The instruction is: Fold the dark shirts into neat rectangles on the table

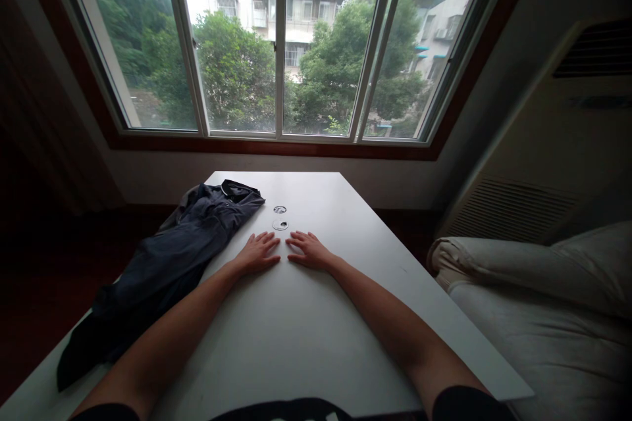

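Observation:
My left hand [257, 252] lies flat on the white table [316, 329], palm down, fingers stretched out and holding nothing. My right hand [309, 250] lies flat beside it, fingers spread, also holding nothing. The fingertips of both hands almost meet at the table's middle. A dark blue collared shirt [168, 263] lies crumpled along the table's left side, just left of my left hand and not touched by it. It hangs over the left edge.
Two small round cable holes [280, 217] sit in the table just beyond my fingers. A large window [281, 46] fills the far wall. A pale cushioned sofa [543, 302] stands right of the table, below an air conditioner unit [557, 145].

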`<act>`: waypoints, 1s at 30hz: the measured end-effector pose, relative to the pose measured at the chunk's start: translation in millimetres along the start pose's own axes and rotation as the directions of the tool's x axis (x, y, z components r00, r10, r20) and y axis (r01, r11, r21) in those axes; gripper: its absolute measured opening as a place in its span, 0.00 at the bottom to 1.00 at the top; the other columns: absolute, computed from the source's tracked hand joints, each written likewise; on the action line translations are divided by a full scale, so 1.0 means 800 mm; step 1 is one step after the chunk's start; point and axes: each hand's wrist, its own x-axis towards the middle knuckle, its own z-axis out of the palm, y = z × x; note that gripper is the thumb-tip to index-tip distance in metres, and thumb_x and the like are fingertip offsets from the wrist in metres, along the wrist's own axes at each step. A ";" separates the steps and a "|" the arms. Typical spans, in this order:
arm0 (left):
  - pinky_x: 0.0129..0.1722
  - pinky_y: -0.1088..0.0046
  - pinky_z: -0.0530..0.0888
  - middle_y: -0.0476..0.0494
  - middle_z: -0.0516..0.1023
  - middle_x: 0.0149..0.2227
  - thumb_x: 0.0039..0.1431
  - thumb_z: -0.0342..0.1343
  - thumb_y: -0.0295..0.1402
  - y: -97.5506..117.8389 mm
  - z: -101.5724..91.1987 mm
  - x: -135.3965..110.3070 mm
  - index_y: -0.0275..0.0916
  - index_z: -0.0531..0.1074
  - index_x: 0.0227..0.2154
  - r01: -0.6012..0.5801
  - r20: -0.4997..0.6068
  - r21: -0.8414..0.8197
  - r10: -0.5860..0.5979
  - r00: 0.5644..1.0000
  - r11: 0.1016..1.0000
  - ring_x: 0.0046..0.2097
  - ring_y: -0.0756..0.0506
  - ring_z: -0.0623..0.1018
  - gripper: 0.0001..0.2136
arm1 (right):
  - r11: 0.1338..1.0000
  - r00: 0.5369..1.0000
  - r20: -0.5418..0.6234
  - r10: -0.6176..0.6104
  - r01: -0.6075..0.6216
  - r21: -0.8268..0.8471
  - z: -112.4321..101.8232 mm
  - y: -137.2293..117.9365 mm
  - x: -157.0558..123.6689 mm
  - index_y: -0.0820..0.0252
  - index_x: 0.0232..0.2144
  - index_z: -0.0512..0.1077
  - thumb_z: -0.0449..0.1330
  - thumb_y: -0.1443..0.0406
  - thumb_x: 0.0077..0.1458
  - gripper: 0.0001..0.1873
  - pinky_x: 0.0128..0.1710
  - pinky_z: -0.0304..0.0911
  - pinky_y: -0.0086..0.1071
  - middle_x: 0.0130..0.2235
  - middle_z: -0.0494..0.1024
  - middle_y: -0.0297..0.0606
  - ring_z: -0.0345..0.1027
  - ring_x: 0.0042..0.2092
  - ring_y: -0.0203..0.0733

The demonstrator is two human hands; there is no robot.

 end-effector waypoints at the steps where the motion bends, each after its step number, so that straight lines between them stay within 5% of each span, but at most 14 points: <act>1: 0.72 0.44 0.47 0.39 0.52 0.76 0.70 0.49 0.57 0.000 0.000 0.000 0.49 0.61 0.72 -0.001 -0.001 0.002 0.001 1.000 1.000 0.76 0.33 0.51 0.33 | 1.000 1.000 0.000 0.000 0.000 0.001 0.000 0.000 0.000 0.46 0.70 0.64 0.57 0.41 0.65 0.37 0.73 0.39 0.58 0.74 0.56 0.43 0.47 0.75 0.56; 30: 0.72 0.45 0.48 0.39 0.52 0.76 0.69 0.48 0.57 -0.003 0.004 0.001 0.49 0.61 0.72 -0.002 -0.009 0.007 0.002 1.000 1.000 0.76 0.32 0.51 0.33 | 1.000 1.000 -0.008 -0.006 0.006 0.008 0.002 0.002 0.000 0.46 0.70 0.64 0.57 0.41 0.65 0.37 0.73 0.40 0.59 0.74 0.56 0.43 0.47 0.75 0.57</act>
